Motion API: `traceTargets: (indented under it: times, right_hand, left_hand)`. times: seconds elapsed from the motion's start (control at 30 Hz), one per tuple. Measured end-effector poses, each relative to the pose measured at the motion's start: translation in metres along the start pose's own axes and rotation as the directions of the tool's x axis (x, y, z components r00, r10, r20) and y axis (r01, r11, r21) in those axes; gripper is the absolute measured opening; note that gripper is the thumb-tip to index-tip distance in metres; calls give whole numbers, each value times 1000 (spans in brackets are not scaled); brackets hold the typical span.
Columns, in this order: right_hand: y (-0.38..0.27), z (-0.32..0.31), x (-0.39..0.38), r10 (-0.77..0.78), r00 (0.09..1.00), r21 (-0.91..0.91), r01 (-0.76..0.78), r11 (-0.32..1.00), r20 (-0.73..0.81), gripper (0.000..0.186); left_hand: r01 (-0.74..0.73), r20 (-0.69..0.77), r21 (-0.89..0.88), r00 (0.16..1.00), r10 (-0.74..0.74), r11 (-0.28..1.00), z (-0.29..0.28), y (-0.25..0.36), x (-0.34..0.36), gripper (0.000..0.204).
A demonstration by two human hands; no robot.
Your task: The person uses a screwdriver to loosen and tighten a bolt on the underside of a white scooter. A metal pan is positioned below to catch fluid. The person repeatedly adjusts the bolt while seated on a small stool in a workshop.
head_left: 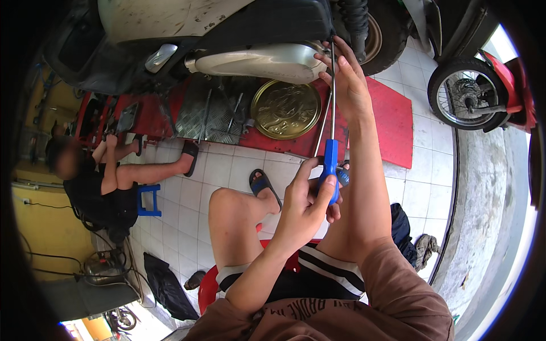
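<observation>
Okay, left hand (304,202) grips blue screwdriver (330,159), fingers closed round handle (330,170); right hand (352,85) at shaft's (333,113) far end near scooter (227,34), fingers curled, can't tell if gripping.

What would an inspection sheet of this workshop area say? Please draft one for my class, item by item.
Surface: red platform above white floor tiles; a patterned metal plate lies on it.
Job's things: blue-handled screwdriver, shaft reaching up to the motorcycle; tip contact unclear.
Clutter: round gold-coloured tray and metal tools on the platform; dark cloth on the floor at right.
Hands: left hand grips the handle; right hand has its fingers by the shaft's far end, grip unclear.
Cables: dark lines at lower left.
Surroundings: seated co-worker and blue stool at left; red motorbike at right.
</observation>
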State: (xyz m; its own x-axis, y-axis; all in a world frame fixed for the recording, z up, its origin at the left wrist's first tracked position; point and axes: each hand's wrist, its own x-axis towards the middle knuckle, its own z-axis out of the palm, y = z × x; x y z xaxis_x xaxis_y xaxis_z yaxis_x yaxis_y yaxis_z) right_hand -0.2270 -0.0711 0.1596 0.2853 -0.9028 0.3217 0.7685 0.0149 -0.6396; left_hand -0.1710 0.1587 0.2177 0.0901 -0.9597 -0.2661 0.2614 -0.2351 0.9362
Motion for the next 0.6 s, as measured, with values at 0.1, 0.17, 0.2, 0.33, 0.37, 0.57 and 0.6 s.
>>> traceTargets:
  times: [0.1, 0.17, 0.2, 0.33, 0.37, 0.57, 0.6]
  right_hand:
    - [1, -1, -2, 39, 998, -3, -38, 999, 58, 62]
    - [1, -2, -5, 84, 996, -48, -82, 995, 35, 53]
    - [0, -8, -6, 123, 992, -122, -120, 985, 19, 49]
    - [11, -26, -4, 350, 936, -428, -332, 840, -39, 40]
    - [14, -26, -5, 413, 908, -515, -387, 765, -69, 40]
    - [47, -17, -9, 571, 799, -699, -518, 493, -189, 42]
    - [52, -16, -9, 578, 787, -715, -530, 457, -214, 41]
  left_hand:
    - [33, 105, 48, 994, -38, 998, -8, -4, -6, 31]
    - [72, 219, 85, 972, -89, 994, -24, -6, -8, 27]
    - [110, 278, 112, 950, -138, 988, -32, -3, -7, 20]
    - [301, 404, 177, 846, -349, 937, -72, 5, -12, 16]
    - [321, 425, 226, 817, -390, 920, -90, 5, -15, 18]
    - [432, 386, 216, 786, -483, 875, -157, -4, -40, 20]
    - [405, 355, 224, 813, -462, 886, -163, -12, -41, 20]
